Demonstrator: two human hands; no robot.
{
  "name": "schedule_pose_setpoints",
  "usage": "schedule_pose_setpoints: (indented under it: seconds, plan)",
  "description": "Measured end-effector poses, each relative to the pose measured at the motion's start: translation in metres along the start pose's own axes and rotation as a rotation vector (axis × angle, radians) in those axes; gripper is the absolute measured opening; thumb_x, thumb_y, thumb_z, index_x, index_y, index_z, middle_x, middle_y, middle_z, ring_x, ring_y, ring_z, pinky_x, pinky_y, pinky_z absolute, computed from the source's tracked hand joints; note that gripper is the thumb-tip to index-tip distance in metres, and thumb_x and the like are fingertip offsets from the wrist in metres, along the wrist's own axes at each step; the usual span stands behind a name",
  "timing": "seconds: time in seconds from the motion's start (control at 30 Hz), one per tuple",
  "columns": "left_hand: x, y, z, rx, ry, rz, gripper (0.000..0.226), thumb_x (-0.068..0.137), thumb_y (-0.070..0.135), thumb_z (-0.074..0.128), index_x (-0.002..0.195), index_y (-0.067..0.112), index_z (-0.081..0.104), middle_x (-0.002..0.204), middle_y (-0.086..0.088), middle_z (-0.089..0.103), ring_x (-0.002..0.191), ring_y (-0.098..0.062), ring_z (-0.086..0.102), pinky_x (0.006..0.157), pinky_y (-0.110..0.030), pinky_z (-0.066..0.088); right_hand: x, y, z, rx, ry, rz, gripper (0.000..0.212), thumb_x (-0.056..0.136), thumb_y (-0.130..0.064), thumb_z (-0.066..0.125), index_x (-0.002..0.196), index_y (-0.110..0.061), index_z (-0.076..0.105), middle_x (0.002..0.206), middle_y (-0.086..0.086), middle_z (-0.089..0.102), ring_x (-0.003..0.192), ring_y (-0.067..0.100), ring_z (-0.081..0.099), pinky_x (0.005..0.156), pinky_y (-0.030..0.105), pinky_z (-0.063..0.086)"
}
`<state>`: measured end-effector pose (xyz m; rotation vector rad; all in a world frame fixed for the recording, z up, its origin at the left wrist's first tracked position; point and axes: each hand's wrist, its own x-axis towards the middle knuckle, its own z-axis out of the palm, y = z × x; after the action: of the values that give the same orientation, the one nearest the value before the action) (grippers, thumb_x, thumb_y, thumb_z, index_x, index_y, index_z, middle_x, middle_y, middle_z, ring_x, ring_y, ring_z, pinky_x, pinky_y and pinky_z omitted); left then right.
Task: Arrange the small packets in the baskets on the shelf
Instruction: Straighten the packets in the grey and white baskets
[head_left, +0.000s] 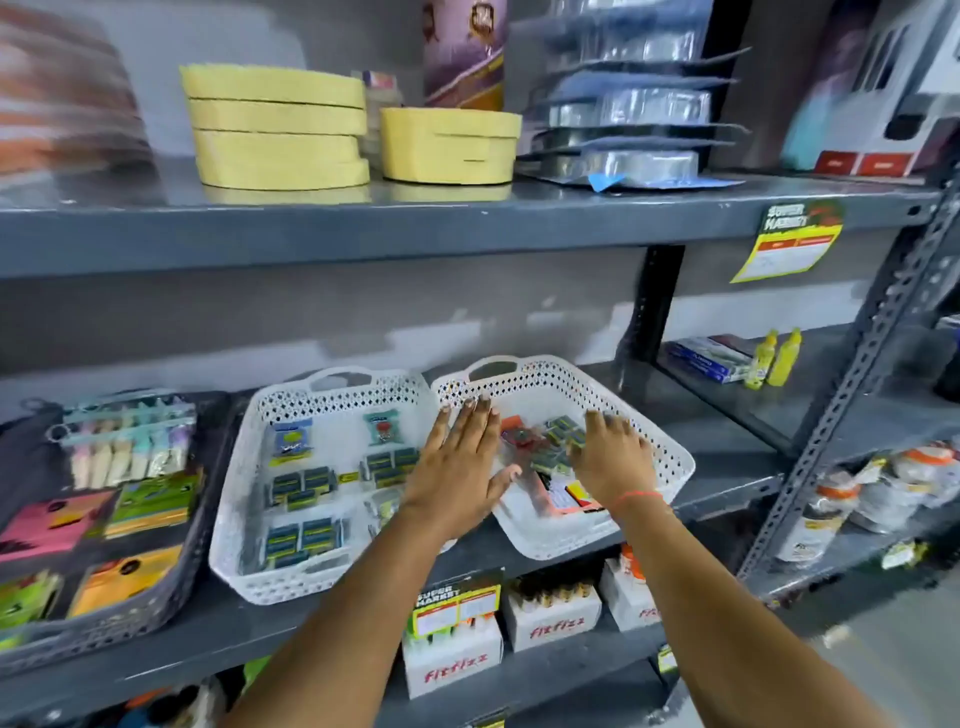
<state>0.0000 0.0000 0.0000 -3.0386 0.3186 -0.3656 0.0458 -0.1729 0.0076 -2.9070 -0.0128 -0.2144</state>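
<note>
Two white perforated baskets stand side by side on the grey middle shelf. The left basket (244, 499) holds small dark blue-green packets (300, 486) laid in neat groups, plus two coloured sachets at its back. In the right basket (670, 457) lies a loose heap of similar dark packets (558, 441) with red and orange packets (563, 499). My left hand (457, 467) hovers flat, fingers spread, over the gap between the baskets. My right hand (613, 457) is over the heap in the right basket, fingers curled down among the packets; whether it grips any is hidden.
A dark basket (171, 587) of pink, green and orange packs sits at the left. Yellow round stacks (280, 124) and foil trays (634, 124) fill the upper shelf. White boxes (452, 660) stand on the shelf below. Yellow bottles (774, 358) and a slotted upright (852, 395) are at the right.
</note>
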Motion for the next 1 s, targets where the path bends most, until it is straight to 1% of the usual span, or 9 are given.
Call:
schedule_pose_setpoints:
  seconds: [0.07, 0.13, 0.2, 0.27, 0.37, 0.5, 0.7, 0.9, 1.0]
  plan:
    - [0.003, 0.002, 0.015, -0.038, -0.113, -0.016, 0.069, 0.097, 0.051, 0.016, 0.149, 0.009, -0.002, 0.158, -0.009, -0.008, 0.146, -0.021, -0.008, 0.116, -0.038, -0.012, 0.01, 0.003, 0.009, 0.04, -0.231, 0.09, 0.056, 0.088, -0.028, 0.051, 0.138, -0.011, 0.032, 0.134, 0.017, 0.052, 0.124, 0.033, 0.049, 0.101, 0.042, 0.042]
    - [0.004, 0.002, 0.031, -0.079, -0.242, -0.05, 0.068, 0.097, 0.051, 0.015, 0.149, 0.009, 0.001, 0.159, -0.009, -0.005, 0.146, -0.02, -0.005, 0.117, -0.038, -0.009, 0.017, 0.005, 0.019, 0.055, -0.455, 0.132, 0.08, 0.08, -0.038, 0.061, 0.144, -0.013, 0.02, 0.134, 0.016, 0.054, 0.122, 0.033, 0.053, 0.102, 0.042, 0.046]
    - [0.005, 0.002, 0.04, -0.121, -0.294, -0.079, 0.067, 0.098, 0.051, 0.014, 0.15, 0.01, 0.003, 0.159, -0.008, -0.003, 0.146, -0.019, -0.004, 0.117, -0.037, -0.008, 0.027, 0.004, 0.031, 0.034, -0.56, 0.131, 0.098, 0.071, -0.049, 0.068, 0.146, -0.012, 0.016, 0.134, 0.015, 0.055, 0.122, 0.033, 0.053, 0.103, 0.045, 0.046]
    - [0.006, 0.001, 0.04, -0.117, -0.285, -0.08, 0.067, 0.098, 0.051, 0.013, 0.15, 0.01, 0.002, 0.159, -0.008, -0.004, 0.146, -0.018, -0.004, 0.117, -0.035, -0.009, 0.035, 0.003, 0.044, 0.035, -0.592, 0.137, 0.112, 0.061, -0.058, 0.071, 0.146, -0.011, 0.016, 0.137, 0.015, 0.053, 0.123, 0.034, 0.052, 0.104, 0.047, 0.045]
    - [0.005, 0.001, 0.042, -0.117, -0.281, -0.083, 0.067, 0.098, 0.051, 0.013, 0.15, 0.01, 0.001, 0.159, -0.007, -0.005, 0.146, -0.018, -0.005, 0.117, -0.034, -0.009, 0.034, -0.004, 0.051, 0.0, -0.571, 0.188, 0.123, 0.063, -0.061, 0.072, 0.149, -0.01, 0.0, 0.145, 0.019, 0.04, 0.132, 0.037, 0.042, 0.109, 0.046, 0.041]
    - [0.005, 0.001, 0.041, -0.129, -0.282, -0.083, 0.067, 0.098, 0.051, 0.012, 0.149, 0.01, 0.0, 0.159, -0.007, -0.006, 0.146, -0.017, -0.007, 0.116, -0.033, -0.01, 0.032, -0.007, 0.049, -0.012, -0.513, 0.24, 0.114, 0.074, -0.049, 0.07, 0.15, -0.016, -0.007, 0.147, 0.022, 0.031, 0.134, 0.038, 0.035, 0.108, 0.046, 0.04]
    - [0.006, 0.0, 0.042, -0.146, -0.274, -0.079, 0.068, 0.097, 0.052, 0.012, 0.149, 0.011, -0.003, 0.159, -0.006, -0.007, 0.146, -0.016, -0.009, 0.115, -0.032, -0.011, 0.036, -0.003, 0.039, -0.04, -0.508, 0.263, 0.106, 0.072, -0.03, 0.068, 0.15, -0.021, -0.003, 0.144, 0.02, 0.032, 0.132, 0.037, 0.033, 0.105, 0.046, 0.039]
    - [0.004, 0.0, 0.041, -0.163, -0.269, -0.075, 0.068, 0.097, 0.052, 0.013, 0.149, 0.011, -0.003, 0.159, -0.006, -0.007, 0.146, -0.017, -0.009, 0.114, -0.031, -0.013, 0.039, 0.005, 0.019, -0.305, -0.423, 0.165, 0.101, 0.075, -0.021, 0.062, 0.151, -0.016, -0.005, 0.153, 0.019, 0.023, 0.14, 0.035, 0.023, 0.111, 0.044, 0.028]
    - [0.004, -0.001, 0.041, -0.169, -0.26, -0.073, 0.068, 0.097, 0.053, 0.012, 0.15, 0.011, -0.001, 0.159, -0.006, -0.006, 0.146, -0.017, -0.008, 0.114, -0.031, -0.012, 0.04, 0.006, 0.003, -0.463, -0.369, 0.1, 0.096, 0.077, -0.019, 0.059, 0.151, -0.013, -0.002, 0.152, 0.02, 0.024, 0.14, 0.035, 0.024, 0.113, 0.043, 0.026]
